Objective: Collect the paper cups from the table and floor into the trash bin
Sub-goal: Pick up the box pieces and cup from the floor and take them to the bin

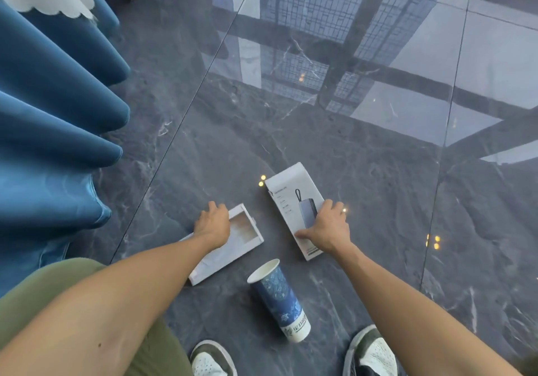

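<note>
Both hands on white boxes.

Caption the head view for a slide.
Both hands, left hand and right hand, reach boxes while the paper cup lies untouched.

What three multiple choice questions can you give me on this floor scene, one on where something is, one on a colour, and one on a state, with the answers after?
1. Where does the paper cup lie?
A. On the floor between the two shoes and the boxes
B. Inside the open tray
C. In the left hand

2. What colour is most of the cup's printed pattern?
A. Red
B. Blue
C. Yellow

3. What is the right hand doing?
A. Hanging free in the air
B. Holding the cup
C. Resting on the white box

Answers:
1 A, the cup lies on its side on the dark floor, nearer the person than both boxes.
2 B, blue print covers the cup above a white base band.
3 C, the right hand is on the white box, while the left hand is on the open tray.
</note>
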A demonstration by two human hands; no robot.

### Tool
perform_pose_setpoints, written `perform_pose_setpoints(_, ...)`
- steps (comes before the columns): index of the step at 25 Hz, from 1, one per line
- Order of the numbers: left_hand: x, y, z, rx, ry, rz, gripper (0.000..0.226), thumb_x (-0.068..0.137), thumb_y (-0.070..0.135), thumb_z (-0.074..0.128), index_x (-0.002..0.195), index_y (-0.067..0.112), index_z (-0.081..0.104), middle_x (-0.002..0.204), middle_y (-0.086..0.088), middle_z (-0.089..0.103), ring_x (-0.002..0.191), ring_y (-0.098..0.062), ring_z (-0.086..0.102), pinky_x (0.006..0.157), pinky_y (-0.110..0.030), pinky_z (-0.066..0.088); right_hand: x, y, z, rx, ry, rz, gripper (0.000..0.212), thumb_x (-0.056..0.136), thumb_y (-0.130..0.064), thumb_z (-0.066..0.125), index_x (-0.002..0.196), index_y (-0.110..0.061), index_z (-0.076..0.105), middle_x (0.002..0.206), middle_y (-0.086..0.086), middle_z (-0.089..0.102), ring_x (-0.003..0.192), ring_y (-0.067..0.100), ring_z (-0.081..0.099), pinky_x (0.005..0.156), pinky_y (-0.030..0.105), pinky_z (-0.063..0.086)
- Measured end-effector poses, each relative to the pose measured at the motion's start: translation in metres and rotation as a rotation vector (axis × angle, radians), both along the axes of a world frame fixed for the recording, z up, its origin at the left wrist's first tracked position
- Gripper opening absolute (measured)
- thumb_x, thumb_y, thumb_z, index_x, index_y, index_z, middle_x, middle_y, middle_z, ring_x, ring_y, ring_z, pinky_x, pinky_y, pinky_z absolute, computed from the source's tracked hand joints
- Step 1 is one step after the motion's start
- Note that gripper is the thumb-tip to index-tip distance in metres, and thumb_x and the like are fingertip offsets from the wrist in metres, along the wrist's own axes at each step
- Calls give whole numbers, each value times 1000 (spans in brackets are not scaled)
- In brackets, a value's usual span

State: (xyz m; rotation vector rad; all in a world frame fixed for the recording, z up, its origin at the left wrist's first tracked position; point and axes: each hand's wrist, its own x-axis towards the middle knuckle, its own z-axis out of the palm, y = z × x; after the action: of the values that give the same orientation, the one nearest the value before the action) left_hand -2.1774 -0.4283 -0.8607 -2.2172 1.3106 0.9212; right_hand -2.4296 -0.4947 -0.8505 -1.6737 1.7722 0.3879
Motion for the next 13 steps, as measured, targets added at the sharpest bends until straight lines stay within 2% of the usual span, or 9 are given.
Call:
perform_pose_setpoints(2, 0, -6, 5, -13, 36, 42, 30, 110, 23, 42, 130, 4, 53, 141, -18, 44, 120, -42, 59, 90, -46, 45, -8, 2, 2, 16, -69, -104, 81, 69, -48, 89, 121, -11, 39, 129, 13, 46, 121, 37, 50, 97, 50, 48)
perform_pose_setpoints(4, 0, -12, 10, -45, 94, 143, 35, 109, 31, 43, 127, 4, 55, 139, -19, 52, 120, -42, 60, 88, -43, 45, -13, 4, 6, -3, -108, -157, 61, 77, -43, 81, 112, -15, 40, 116, 10, 57, 109, 36, 57, 89, 48, 51)
perform_pose_setpoints(7, 0, -20, 20, -129, 222, 346, 45, 102, 43, 56, 125, 4, 61, 131, -17, 65, 121, -39, 61, 87, -40, 47, -14, -4, 26, -71, -341, -422, 39, 92, -34, 68, 107, -14, 38, 107, 8, 63, 89, 26, 62, 71, 41, 50)
perform_pose_setpoints(10, -1, -31, 38, -269, 417, 640, 49, 96, 45, 67, 124, 5, 63, 120, -13, 68, 108, -32, 63, 79, -34, 46, -7, -28, 50, -77, -633, -748, 40, 96, -35, 66, 113, -9, 41, 111, 10, 62, 85, 20, 63, 71, 40, 54)
perform_pose_setpoints(11, -3, -33, 43, -305, 496, 736, 46, 96, 43, 70, 122, 6, 63, 116, -12, 68, 102, -30, 62, 74, -33, 45, -3, -34, 57, -27, -687, -777, 43, 95, -39, 67, 114, -7, 44, 110, 10, 63, 85, 20, 65, 68, 38, 56)
perform_pose_setpoints(13, -4, -33, 48, -328, 684, 942, 38, 95, 42, 73, 113, 10, 63, 115, -12, 71, 95, -27, 64, 68, -32, 48, 6, -35, 60, 71, -724, -691, 58, 86, -49, 72, 116, -3, 54, 114, 15, 69, 84, 23, 71, 61, 35, 57)
